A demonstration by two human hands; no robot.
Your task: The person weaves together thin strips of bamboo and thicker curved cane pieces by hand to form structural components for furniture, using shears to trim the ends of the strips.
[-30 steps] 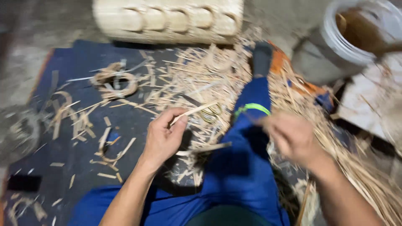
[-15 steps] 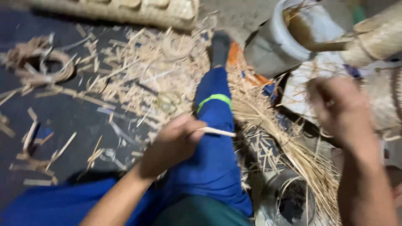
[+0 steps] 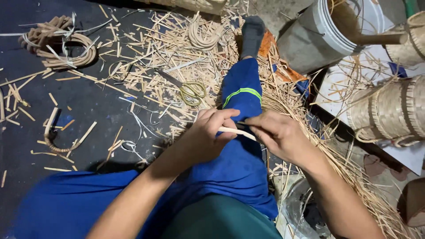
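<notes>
Where the dark mat (image 3: 88, 102) fills the left of the view, a coil of cane (image 3: 57, 42) lies at the far corner amid scattered offcuts; nearer the middle, yellow-handled scissors (image 3: 188, 90) rest on the litter of strips, just beside the blue trouser leg (image 3: 241, 132); over that leg the left hand (image 3: 208, 137) is closed on a pale cane strip (image 3: 237, 131), pinching it between thumb and fingers; the right hand (image 3: 276, 135) meets it there, fingers curled on the strip's other end and on a thin dark tool (too small to tell its kind); further right stand a grey bucket (image 3: 310, 40) and woven baskets (image 3: 389, 110).
</notes>
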